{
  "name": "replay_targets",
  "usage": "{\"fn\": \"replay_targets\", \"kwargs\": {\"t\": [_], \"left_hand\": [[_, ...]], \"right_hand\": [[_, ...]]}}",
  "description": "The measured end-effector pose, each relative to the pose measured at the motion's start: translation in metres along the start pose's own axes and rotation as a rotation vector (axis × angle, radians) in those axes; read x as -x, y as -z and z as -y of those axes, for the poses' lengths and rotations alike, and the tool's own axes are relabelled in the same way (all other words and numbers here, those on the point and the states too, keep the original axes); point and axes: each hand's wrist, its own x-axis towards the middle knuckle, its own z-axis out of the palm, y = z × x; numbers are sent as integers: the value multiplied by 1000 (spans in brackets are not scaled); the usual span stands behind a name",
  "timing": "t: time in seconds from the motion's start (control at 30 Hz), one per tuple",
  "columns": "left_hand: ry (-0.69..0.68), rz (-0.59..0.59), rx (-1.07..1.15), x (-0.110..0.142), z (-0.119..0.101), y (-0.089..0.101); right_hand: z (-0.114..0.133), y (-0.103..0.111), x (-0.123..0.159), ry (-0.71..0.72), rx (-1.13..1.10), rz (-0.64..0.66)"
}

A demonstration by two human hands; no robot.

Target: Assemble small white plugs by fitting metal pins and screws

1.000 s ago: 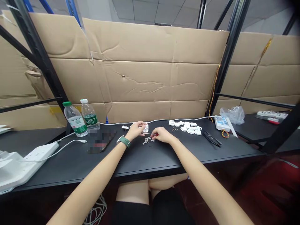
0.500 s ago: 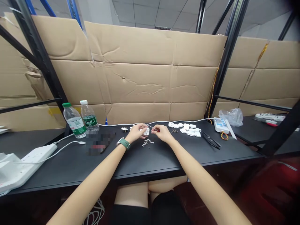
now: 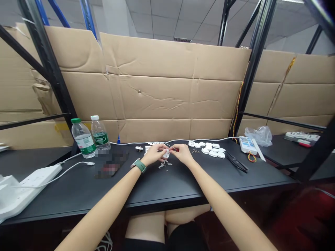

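Observation:
My left hand is closed around a small white plug housing, holding it just above the black desk. Fingers of my right hand pinch a slim red-handled tool right beside the housing; most of it is hidden by the fingers, and I cannot tell if its end touches. Below the hands lies a small heap of pale grey-white parts. More white pieces sit partly behind my left hand, with a plug part with metal pins left of them.
Several white housings lie to the right, near small brass-coloured pieces. Beyond them are black-handled pliers and a white meter-like box. Two water bottles, a power strip and a white cable occupy the left.
The view has tilted slightly up, so the desk sits lower in the picture. The housing in my left hand is turned a little and is closer to my right fingers. Both hands keep their holds.

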Motion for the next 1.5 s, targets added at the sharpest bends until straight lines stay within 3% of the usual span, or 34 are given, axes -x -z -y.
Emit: {"fn": "replay_targets", "kwargs": {"t": [0.6, 1.5], "left_hand": [[-18, 23, 35, -3, 4, -1], [43, 39, 79, -3, 2, -2]], "right_hand": [[-3, 0, -1, 146, 89, -27], [13, 7, 6, 153, 379, 44]]}}
